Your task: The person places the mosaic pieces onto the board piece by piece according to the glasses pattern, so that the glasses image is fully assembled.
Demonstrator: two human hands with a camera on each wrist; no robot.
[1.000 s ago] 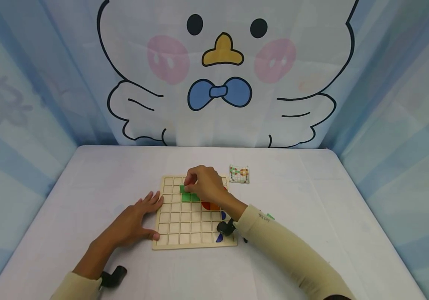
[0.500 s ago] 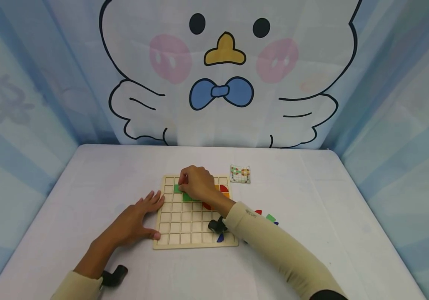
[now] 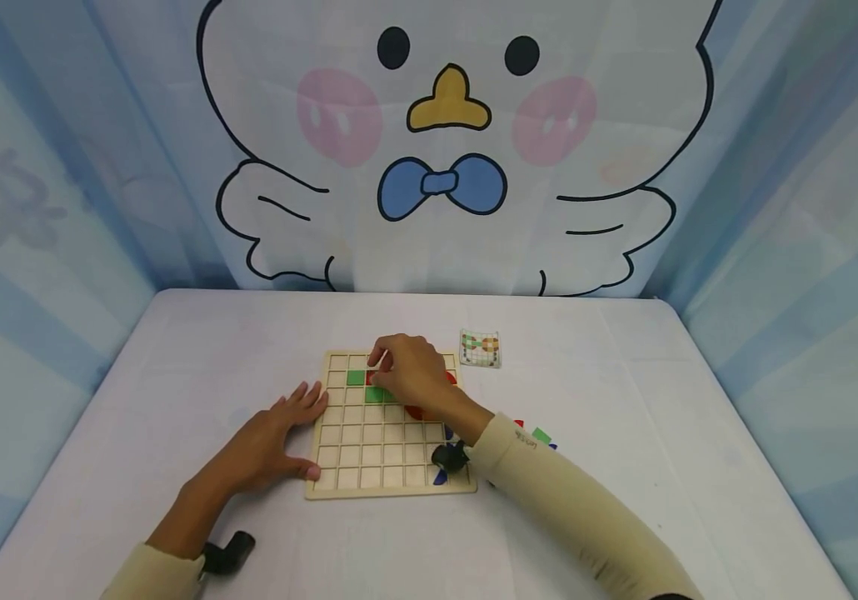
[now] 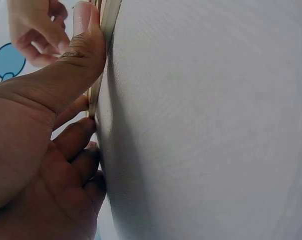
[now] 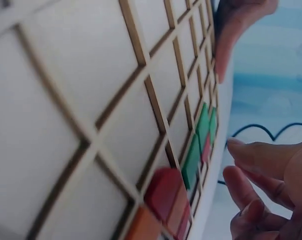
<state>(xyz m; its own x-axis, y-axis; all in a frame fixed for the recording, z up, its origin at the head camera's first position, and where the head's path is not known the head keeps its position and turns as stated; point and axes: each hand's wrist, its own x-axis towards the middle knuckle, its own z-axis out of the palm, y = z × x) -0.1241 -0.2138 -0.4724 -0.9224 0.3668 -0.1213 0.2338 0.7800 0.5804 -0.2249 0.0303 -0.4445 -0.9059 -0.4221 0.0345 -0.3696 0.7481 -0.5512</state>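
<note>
A pale wooden grid board (image 3: pixel 350 454) lies on the table. My left hand (image 3: pixel 271 442) rests along its left side; the thumb and fingers are spread and touch the edge. Over the upper part of the board is my right hand (image 3: pixel 414 371), its thumb and index finger apart and nothing visible between them. Near those fingertips, a red piece (image 3: pixel 371 378) sits in a cell beside a green square (image 3: pixel 356 378). Below are green pieces (image 3: pixel 374 395), and a red piece (image 3: pixel 414 412) shows under the wrist. The right hand hides other cells.
A small printed pattern card (image 3: pixel 480 348) lies behind the board's right corner. Loose pieces, among them a green one (image 3: pixel 541 436), lie right of the board, partly behind the right sleeve. A blue piece (image 3: pixel 440 477) sits in the board's lower right.
My right hand moved left with a green square, which now lies in the upper-row cell. It has since let go and drawn back right, uncovering a red piece. The left hand stayed still.
</note>
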